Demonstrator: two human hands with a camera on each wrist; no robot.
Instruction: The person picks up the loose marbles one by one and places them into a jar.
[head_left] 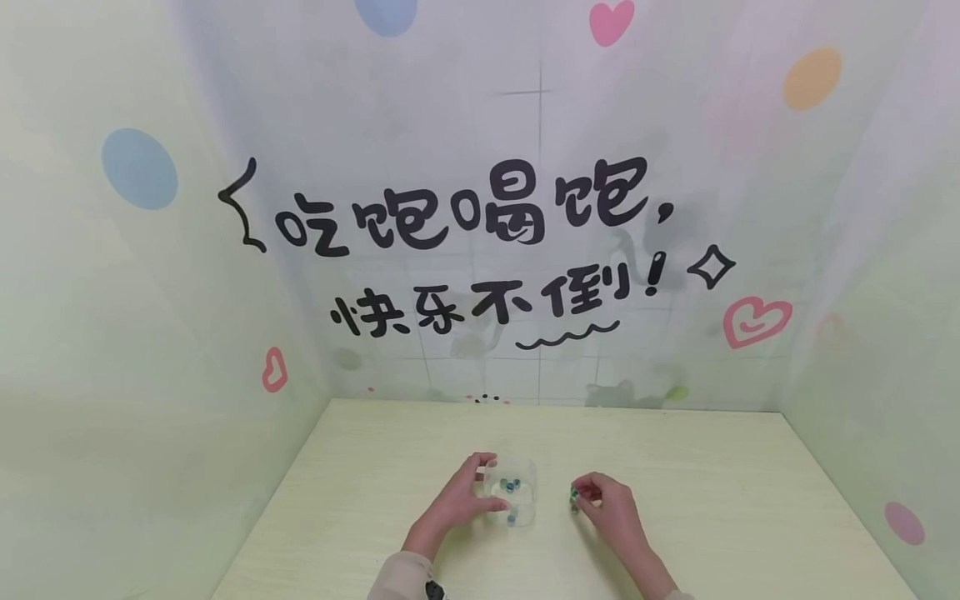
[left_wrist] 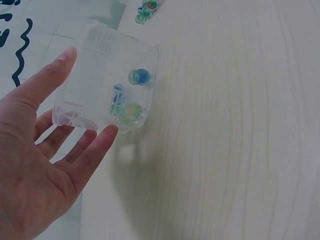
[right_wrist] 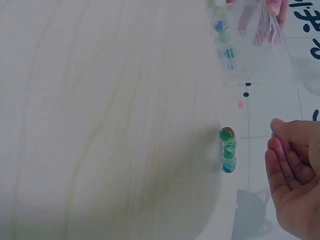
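Note:
My left hand grips a clear plastic box from its left side, thumb on one wall and fingers on the other. Several glass marbles, tinted blue, green and yellow, lie inside along the bottom. To the right of the box, my right hand is curled, with thumb and forefinger together. A small bluish bit shows between these tips in the right wrist view, apparently a marble mostly hidden by the fingers. Just beside that hand, a close group of green and blue marbles rests on the table.
The pale wood-grain table runs back to a printed backdrop with black lettering and hearts. Similar light panels rise along its left and right sides.

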